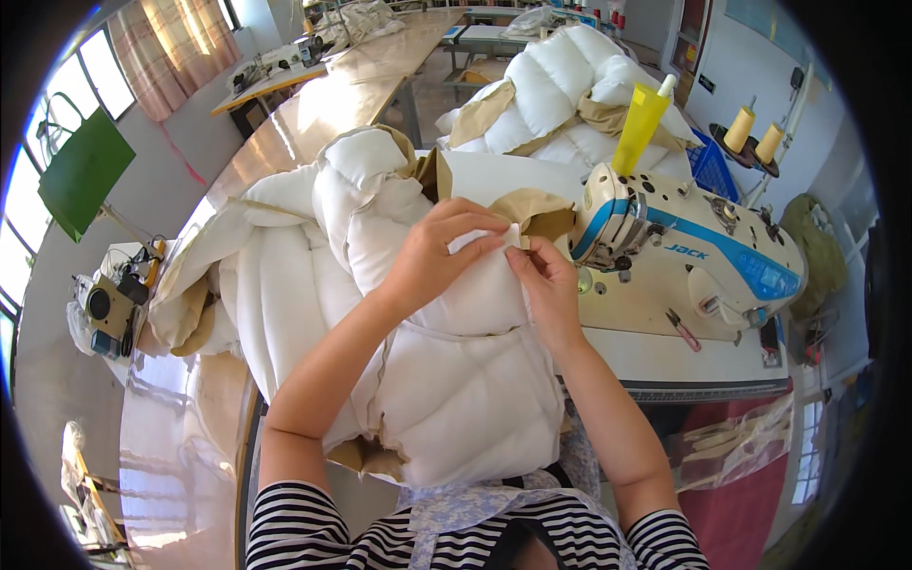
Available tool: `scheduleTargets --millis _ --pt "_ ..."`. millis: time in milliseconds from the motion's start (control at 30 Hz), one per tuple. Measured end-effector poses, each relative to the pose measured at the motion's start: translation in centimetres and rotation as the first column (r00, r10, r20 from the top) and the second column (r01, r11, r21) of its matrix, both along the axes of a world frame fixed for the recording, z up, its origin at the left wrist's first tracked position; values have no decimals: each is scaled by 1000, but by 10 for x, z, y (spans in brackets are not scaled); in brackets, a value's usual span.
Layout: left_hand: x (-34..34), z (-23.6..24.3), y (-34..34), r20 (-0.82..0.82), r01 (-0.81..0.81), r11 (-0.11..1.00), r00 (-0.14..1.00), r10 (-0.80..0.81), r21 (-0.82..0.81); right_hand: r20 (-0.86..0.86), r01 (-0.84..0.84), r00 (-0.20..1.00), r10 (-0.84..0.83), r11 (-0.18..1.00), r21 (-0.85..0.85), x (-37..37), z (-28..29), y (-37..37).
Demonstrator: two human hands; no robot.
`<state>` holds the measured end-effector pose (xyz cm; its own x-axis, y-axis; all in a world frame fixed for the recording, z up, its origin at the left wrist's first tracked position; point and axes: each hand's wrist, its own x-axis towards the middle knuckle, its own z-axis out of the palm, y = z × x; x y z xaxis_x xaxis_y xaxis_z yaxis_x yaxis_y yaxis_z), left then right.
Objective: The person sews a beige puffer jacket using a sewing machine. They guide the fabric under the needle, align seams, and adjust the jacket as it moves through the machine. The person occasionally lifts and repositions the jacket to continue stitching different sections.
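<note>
A bulky white quilted padded garment piece (465, 389) with khaki fabric along its edges spreads over the machine table and down to my lap. My left hand (454, 245) pinches its upper edge, fingers bent over the white fabric. Just to the right, my right hand (548, 277) grips the same edge between thumb and fingers. The fingertips of both hands are close together. Khaki fabric (537, 214) rises behind them, beside the needle end of a white and blue sewing machine (684, 237). The needle itself cannot be made out.
Pink-handled thread snips (683, 330) lie on the table before the machine. A yellow holder (638, 128) stands on the machine head. Two thread cones (755, 135) are at right. Another white padded pile (570, 81) sits behind. A long table (351, 90) runs to the back.
</note>
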<state>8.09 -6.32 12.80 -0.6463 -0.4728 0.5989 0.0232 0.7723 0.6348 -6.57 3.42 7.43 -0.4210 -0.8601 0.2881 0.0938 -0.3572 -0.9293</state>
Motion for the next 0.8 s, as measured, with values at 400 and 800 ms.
scheduleTargets --millis 400,800 --pt "35 36 -11 168 -98 961 984 56 257 -320 -237 879 353 907 349 -17 9 48" --pt "174 210 -78 -320 -357 923 899 299 -140 38 -563 783 621 682 467 59 -2 115"
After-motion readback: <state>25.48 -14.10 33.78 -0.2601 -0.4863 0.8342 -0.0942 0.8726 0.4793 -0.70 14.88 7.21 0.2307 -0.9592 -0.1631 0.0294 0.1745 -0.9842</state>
